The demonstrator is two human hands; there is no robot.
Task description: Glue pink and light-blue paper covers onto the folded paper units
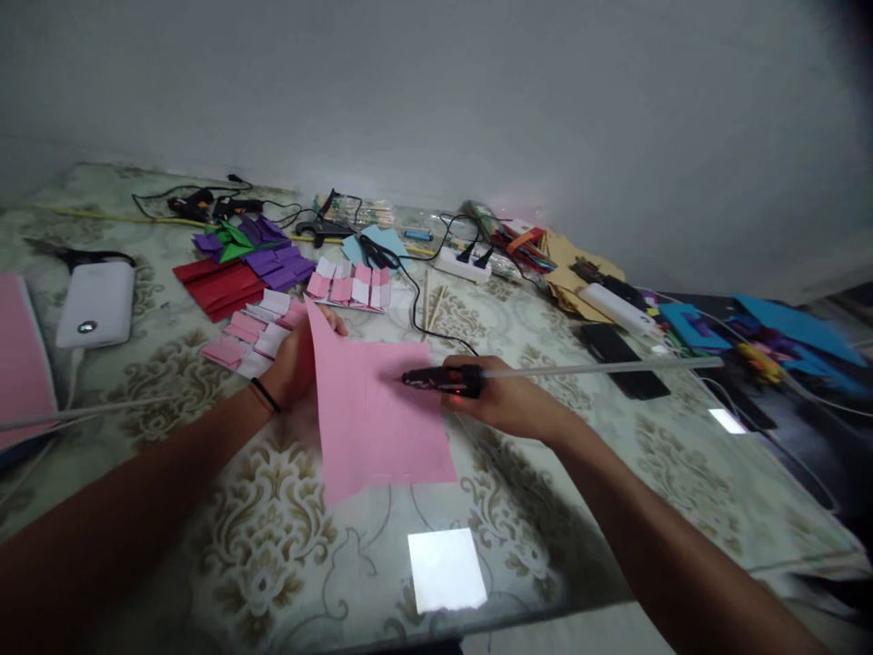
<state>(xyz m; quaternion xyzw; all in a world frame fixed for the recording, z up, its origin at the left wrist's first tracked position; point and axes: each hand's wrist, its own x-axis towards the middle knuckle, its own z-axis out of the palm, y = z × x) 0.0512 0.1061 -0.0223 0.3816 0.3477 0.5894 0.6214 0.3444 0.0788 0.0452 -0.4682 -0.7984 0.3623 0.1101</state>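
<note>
My right hand (pixel 501 396) is closed around a black hot glue gun (pixel 443 379), and a long pale glue stick (pixel 607 367) sticks out of its back. The nozzle points left, over a folded sheet of pink paper (pixel 388 428) on the table. My left hand (pixel 300 359), with a black band at its wrist, holds the raised left flap of that sheet from behind. The flap partly hides its fingers. Beside this hand lie strips of folded pink and white paper (pixel 249 337), with a similar pleated piece (pixel 349 285) farther back.
Purple folded paper (pixel 279 264) and red folded paper (pixel 222 287) lie back left. A white power bank (pixel 96 305) sits at left. Scissors (pixel 377 252), a power strip (pixel 464 264) and cords stretch along the back. A black phone (pixel 624 359) lies right.
</note>
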